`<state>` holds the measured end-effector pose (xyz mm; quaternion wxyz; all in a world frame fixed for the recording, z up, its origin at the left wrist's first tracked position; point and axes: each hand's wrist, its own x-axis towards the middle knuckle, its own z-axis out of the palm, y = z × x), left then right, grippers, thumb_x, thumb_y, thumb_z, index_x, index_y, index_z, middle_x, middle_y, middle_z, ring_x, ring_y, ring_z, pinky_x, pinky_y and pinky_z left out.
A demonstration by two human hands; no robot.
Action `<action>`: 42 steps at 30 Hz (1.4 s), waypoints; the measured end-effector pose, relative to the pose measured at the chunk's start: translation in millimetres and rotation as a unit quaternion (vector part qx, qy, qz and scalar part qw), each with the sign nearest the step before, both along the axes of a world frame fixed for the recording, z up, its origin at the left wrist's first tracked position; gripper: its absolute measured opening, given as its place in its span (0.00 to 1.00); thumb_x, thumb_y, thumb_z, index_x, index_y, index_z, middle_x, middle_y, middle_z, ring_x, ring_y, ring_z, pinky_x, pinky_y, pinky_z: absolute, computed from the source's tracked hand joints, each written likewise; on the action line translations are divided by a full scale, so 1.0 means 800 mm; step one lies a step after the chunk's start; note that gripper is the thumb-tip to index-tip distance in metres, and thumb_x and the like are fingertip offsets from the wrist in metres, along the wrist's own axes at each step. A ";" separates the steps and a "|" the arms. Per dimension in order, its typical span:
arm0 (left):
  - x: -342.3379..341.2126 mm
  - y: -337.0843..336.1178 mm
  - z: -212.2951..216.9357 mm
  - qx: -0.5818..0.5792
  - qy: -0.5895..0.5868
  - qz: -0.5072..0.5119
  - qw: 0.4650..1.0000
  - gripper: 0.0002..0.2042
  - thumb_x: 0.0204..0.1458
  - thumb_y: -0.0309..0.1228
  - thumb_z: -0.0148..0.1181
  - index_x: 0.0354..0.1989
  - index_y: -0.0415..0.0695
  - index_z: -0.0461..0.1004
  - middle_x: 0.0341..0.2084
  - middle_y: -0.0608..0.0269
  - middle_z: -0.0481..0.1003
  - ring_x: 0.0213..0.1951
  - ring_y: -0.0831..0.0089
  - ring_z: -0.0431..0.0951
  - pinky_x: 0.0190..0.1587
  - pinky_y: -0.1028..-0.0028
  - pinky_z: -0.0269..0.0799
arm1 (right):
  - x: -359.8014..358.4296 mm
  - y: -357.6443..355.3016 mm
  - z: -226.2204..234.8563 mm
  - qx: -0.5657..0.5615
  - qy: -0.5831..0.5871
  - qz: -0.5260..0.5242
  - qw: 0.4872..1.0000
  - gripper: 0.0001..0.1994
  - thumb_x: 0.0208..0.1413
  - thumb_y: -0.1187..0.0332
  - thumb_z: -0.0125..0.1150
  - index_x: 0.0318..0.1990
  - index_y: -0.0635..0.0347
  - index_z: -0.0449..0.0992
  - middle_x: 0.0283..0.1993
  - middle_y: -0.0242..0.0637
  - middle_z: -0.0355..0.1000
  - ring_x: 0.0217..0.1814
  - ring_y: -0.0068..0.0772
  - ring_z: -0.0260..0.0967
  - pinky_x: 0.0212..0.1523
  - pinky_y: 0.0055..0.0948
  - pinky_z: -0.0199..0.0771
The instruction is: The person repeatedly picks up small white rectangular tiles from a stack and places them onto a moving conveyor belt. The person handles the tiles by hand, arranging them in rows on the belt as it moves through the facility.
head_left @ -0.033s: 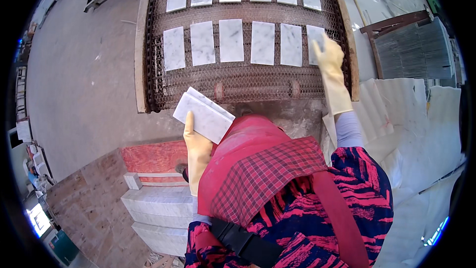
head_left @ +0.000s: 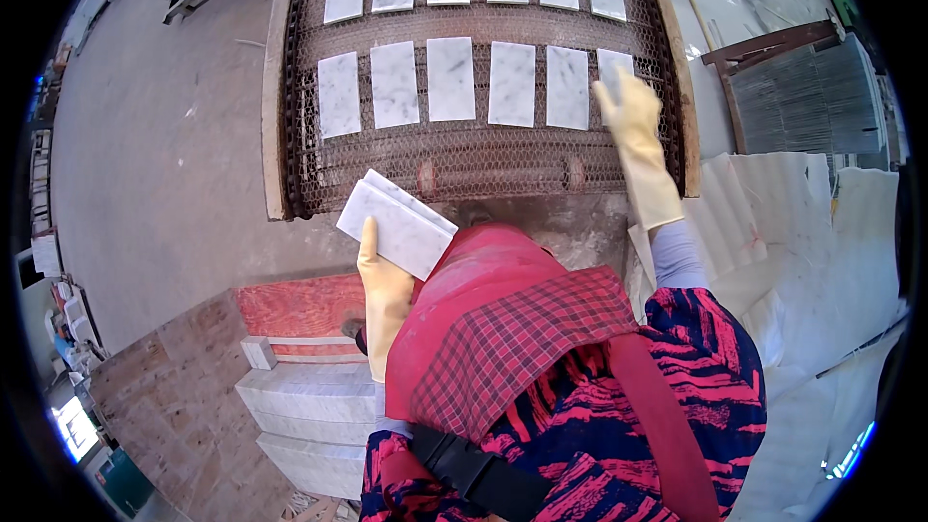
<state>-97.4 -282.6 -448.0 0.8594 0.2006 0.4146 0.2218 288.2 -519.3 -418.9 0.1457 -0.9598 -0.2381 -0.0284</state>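
Note:
My left hand (head_left: 384, 295), in a yellow rubber glove, holds a small stack of white marble tiles (head_left: 396, 222) in front of my chest, tilted, just below the near edge of a wire-mesh conveyor belt (head_left: 464, 159). My right hand (head_left: 630, 116), also gloved, is stretched out over the belt with fingers spread. It rests on the rightmost tile (head_left: 609, 63) of the near row. Two rows of white marble tiles (head_left: 451, 77) lie flat on the mesh, several in each row.
Stacked white marble blocks (head_left: 304, 416) and a red slab (head_left: 295, 304) sit at my lower left. Large white sheets (head_left: 802, 232) lean at the right, with a grey rack of tiles (head_left: 817, 97) beyond. Bare concrete floor (head_left: 155, 135) lies left of the belt's wooden frame (head_left: 274, 87).

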 end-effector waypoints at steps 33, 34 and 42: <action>-0.022 -0.002 -0.019 0.015 -0.012 -0.020 1.000 0.29 0.68 0.48 0.54 0.70 0.40 0.67 0.67 0.52 0.71 0.67 0.55 0.70 0.72 0.52 0.61 | -0.064 0.057 -0.035 -0.048 -0.100 0.284 0.952 0.34 0.49 0.62 0.75 0.65 0.58 0.72 0.59 0.44 0.73 0.63 0.47 0.68 0.59 0.46 0.68; -0.021 -0.003 -0.018 0.011 -0.015 -0.010 1.000 0.29 0.69 0.48 0.53 0.70 0.40 0.67 0.67 0.52 0.71 0.67 0.56 0.71 0.72 0.53 0.62 | -0.061 0.049 -0.039 -0.059 -0.094 0.271 0.956 0.34 0.49 0.63 0.75 0.65 0.57 0.72 0.61 0.43 0.72 0.63 0.47 0.68 0.60 0.46 0.68; -0.014 -0.006 -0.002 0.023 0.024 -0.014 0.999 0.25 0.73 0.45 0.46 0.68 0.38 0.68 0.65 0.53 0.74 0.64 0.61 0.73 0.70 0.58 0.66 | -0.036 0.038 -0.059 -0.088 -0.093 0.246 0.961 0.34 0.48 0.62 0.75 0.66 0.53 0.72 0.64 0.42 0.71 0.65 0.47 0.68 0.59 0.45 0.68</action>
